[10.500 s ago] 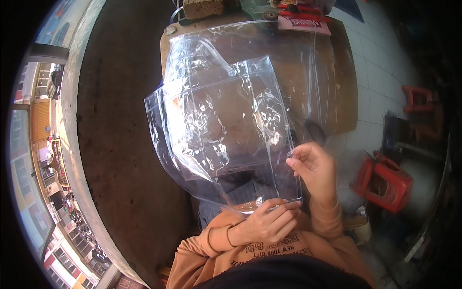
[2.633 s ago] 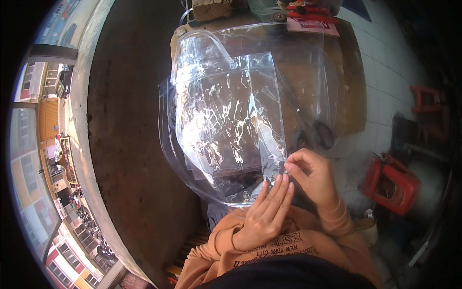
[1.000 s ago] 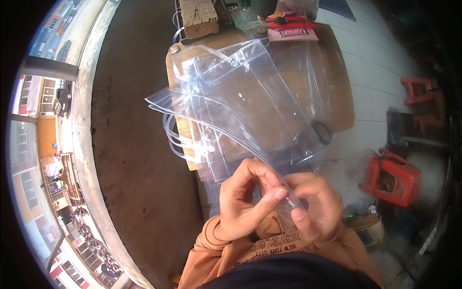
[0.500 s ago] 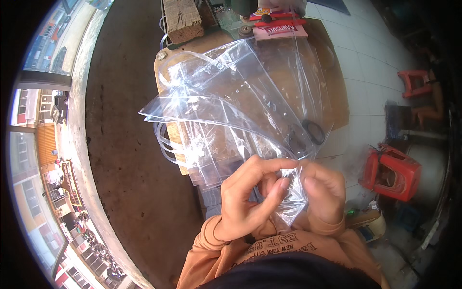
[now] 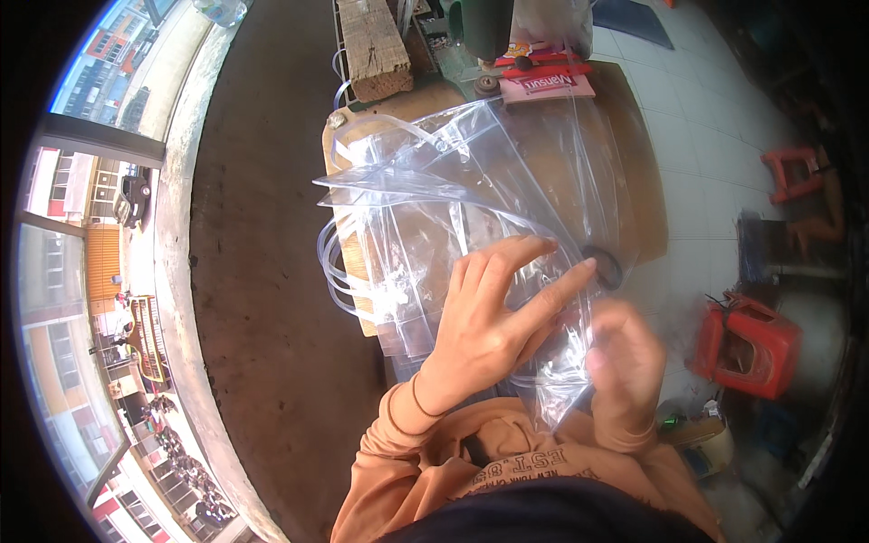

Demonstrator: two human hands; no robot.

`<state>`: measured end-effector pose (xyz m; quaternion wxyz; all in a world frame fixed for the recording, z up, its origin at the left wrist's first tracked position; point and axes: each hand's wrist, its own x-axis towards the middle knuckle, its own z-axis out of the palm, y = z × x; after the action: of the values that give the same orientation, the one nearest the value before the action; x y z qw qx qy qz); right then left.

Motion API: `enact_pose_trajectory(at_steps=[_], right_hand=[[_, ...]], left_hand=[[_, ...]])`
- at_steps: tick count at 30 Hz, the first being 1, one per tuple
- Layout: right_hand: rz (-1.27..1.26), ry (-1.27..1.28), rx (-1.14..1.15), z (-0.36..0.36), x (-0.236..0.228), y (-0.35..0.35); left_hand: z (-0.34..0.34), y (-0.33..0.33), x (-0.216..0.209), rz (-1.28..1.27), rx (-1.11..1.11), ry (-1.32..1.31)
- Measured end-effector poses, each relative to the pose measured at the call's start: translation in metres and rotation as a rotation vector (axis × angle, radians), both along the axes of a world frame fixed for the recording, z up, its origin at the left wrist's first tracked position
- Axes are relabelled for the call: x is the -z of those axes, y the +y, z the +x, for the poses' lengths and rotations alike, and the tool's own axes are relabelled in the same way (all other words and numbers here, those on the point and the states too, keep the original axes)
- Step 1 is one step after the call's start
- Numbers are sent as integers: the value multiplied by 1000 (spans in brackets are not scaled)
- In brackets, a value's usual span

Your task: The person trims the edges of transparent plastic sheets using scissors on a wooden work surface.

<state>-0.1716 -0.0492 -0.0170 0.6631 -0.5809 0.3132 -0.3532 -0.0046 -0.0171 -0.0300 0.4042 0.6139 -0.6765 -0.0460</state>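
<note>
A transparent plastic bag [image 5: 554, 385] hangs near my chest, its folded lower part coming to a point. My right hand [image 5: 631, 362] has its fingers curled at the bag's right edge, thumb pressed against the plastic. Over the bag's upper part lies my left hand [image 5: 493, 317], its fingers stretched out and the index finger pointing up to the right. Beyond my hands, several more transparent plastic bags [image 5: 407, 244] with tube-like handles [image 5: 337, 271] are spread on a wooden board. Scissors with a dark handle [image 5: 605, 268] show through the plastic beside my left fingertips.
At the far end of the wooden board [image 5: 647, 181] lie a wooden block [image 5: 378, 68], a pink packet [image 5: 548, 88] and a red-handled tool [image 5: 566, 70]. A brown ledge [image 5: 262, 226] runs along the left. Red plastic stools [image 5: 751, 348] stand on the tiled floor to the right.
My left hand has opened out of its pinch and moved forward over the plastic. My right hand has come down slightly, staying at the bag's edge. The whole view has shifted a little.
</note>
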Motion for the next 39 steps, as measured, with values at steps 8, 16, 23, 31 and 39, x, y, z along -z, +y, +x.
enact_pose_trajectory(at_steps=[8, 16, 23, 31, 39], right_hand=[[49, -18, 71, -8, -2, -17], [67, -4, 33, -16, 1, -31], [149, -35, 81, -13, 9, -34], [143, 56, 143, -10, 5, -39], [392, -207, -240, -8, -13, -21]], left_hand=[[61, -59, 17, -57, 10, -466], [91, -93, 26, -129, -53, -501], [111, -105, 26, -158, -116, -269], [124, -107, 38, -164, -126, 189], [154, -31, 28, -606, -83, 734]])
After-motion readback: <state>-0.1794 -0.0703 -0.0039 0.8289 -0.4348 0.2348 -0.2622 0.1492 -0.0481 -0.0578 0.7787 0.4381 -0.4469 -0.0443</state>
